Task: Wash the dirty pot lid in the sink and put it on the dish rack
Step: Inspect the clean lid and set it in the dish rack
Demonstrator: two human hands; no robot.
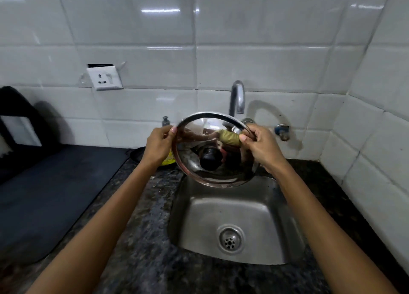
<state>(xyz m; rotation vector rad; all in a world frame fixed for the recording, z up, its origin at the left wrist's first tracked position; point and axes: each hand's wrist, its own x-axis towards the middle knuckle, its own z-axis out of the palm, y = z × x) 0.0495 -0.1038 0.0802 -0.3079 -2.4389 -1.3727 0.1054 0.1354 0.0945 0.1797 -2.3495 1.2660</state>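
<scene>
I hold the pot lid (pixel 215 152) up over the back of the sink (pixel 234 216), in the middle of the frame, just below the tap (pixel 238 98). My left hand (pixel 158 146) pinches the rim at its left edge, fingers (pixel 173 130) curled closed on the metal band; my right hand (pixel 261 145) does the same at the right edge, thumb over the rim. Both grips are closed on the lid, neither hand free. The lid is tilted, its underside turned toward me, and the black knob shows through the glass near the centre.

As far as I can judge, I am at the start of the washing. No water runs from the tap that I can see, the sink basin below looks dry and bare around the drain (pixel 230 240), and I see no suds on the lid. The glass carries smears and reflections, and I cannot tell which is dirt. Something yellow (pixel 167 159) sits on the surface behind my left wrist, mostly hidden; it may be a scrubber or soap dish, but I cannot say.

What seems left: open the tap, which needs one hand to let go; wet, scrub and rinse both faces and the rim; then carry the lid to the dish rack. I see no rack for certain. A dark mat (pixel 55 194) lies on the surface at the left of the frame, with a dark frame-like shape (pixel 15 107) at the far left edge, too cut off to name.
</scene>
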